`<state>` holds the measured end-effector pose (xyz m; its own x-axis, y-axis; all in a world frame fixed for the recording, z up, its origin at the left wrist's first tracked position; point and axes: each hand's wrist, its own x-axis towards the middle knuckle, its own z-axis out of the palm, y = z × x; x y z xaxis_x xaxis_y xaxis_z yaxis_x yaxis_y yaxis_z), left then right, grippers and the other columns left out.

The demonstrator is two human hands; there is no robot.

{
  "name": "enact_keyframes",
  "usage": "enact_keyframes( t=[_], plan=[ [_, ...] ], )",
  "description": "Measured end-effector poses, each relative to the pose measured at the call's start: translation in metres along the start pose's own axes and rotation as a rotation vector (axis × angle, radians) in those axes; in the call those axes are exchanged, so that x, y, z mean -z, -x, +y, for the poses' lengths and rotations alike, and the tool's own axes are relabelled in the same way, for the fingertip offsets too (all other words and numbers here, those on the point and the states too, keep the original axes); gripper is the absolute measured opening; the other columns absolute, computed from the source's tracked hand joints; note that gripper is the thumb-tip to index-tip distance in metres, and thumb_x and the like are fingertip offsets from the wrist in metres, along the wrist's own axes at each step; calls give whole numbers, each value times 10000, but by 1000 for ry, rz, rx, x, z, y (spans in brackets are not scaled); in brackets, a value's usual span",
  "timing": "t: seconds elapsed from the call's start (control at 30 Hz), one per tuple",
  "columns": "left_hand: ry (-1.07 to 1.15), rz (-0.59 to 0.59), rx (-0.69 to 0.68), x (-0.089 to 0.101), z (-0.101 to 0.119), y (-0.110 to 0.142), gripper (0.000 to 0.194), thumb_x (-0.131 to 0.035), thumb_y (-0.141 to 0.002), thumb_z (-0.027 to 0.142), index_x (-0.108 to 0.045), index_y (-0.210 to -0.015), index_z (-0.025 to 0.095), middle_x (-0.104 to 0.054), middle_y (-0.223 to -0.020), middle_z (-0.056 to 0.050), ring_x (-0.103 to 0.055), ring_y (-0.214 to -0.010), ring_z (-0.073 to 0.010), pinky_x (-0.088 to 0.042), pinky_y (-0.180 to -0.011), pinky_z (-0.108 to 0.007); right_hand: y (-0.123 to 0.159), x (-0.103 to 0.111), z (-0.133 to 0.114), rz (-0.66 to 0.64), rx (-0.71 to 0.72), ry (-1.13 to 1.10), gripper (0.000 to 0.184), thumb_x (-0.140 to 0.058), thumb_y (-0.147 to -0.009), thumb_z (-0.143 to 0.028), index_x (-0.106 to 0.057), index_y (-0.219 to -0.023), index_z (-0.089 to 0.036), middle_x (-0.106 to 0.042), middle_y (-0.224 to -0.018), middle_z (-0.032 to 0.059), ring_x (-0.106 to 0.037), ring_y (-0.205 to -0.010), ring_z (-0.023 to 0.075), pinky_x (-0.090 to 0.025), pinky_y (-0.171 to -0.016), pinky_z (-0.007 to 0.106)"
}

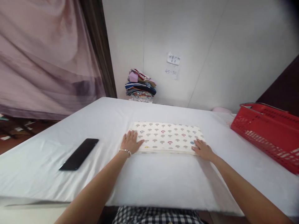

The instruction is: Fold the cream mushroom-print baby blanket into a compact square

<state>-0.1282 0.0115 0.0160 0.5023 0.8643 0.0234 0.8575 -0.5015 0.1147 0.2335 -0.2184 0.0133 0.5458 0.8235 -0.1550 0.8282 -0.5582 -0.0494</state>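
Observation:
A folded cream cloth printed with small mushroom shapes lies flat as a long rectangle on the white-covered table. My left hand, with a bracelet at its wrist, rests flat at the cloth's left end, fingers spread. At the right end, my right hand touches the near corner, its fingers stretched out. Neither hand grips anything.
Left of the cloth lies a black phone. A red plastic basket with a metal handle stands at the right. Behind the table is a stack of folded clothes by the wall. A pink curtain hangs at the left.

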Motion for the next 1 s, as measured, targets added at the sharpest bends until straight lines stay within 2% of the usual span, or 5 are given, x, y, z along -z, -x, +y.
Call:
enact_keyframes(
  t=[0.23, 0.4, 0.6, 0.87, 1.0],
  plan=[
    [-11, -152, 55, 23, 12, -12, 802, -263, -824, 660, -305, -1427, 134, -173, -1530, -130, -94, -1411, -308, -107, -1115, -516, -25, 35, -65, 70, 152, -36, 657, -235, -905, -532, -203, -1462, -186, -39, -1553, 70, 26, -1417, 228, -47, -1124, 460],
    [-20, 11, -56, 27, 32, -41, 738, -255, -842, 642, -339, -1414, 182, -166, -1537, -90, -77, -1417, -282, -82, -1122, -516, -60, 41, -113, 20, 298, -85, 699, -168, -906, -576, -141, -1474, -171, 19, -1553, 65, 68, -1414, 218, 3, -1120, 444],
    [8, -44, -8, 5, 24, -52, 765, -252, -824, 666, -282, -1442, 215, -174, -1535, -83, -94, -1413, -294, -93, -1115, -529, -86, 23, -77, 3, 120, -84, 714, -141, -899, -598, -125, -1477, -179, -11, -1555, 55, 49, -1413, 227, 12, -1110, 468],
    [-15, -66, -5, 7, 26, -52, 774, -234, -822, 669, -266, -1448, 215, -167, -1538, -84, -80, -1415, -295, -85, -1114, -532, -100, 24, -47, -8, 87, -157, 691, -104, -901, -592, -160, -1473, -209, -87, -1552, 46, -49, -1414, 221, -89, -1114, 438],
    [-30, -64, -13, 4, 26, -53, 777, -211, -825, 676, -245, -1453, 220, -156, -1542, -80, -77, -1415, -290, -76, -1113, -533, -100, 22, -18, 32, 22, -139, 697, -135, -907, -570, -146, -1471, -160, -43, -1554, 75, 1, -1412, 256, -33, -1112, 470]
  ],
)
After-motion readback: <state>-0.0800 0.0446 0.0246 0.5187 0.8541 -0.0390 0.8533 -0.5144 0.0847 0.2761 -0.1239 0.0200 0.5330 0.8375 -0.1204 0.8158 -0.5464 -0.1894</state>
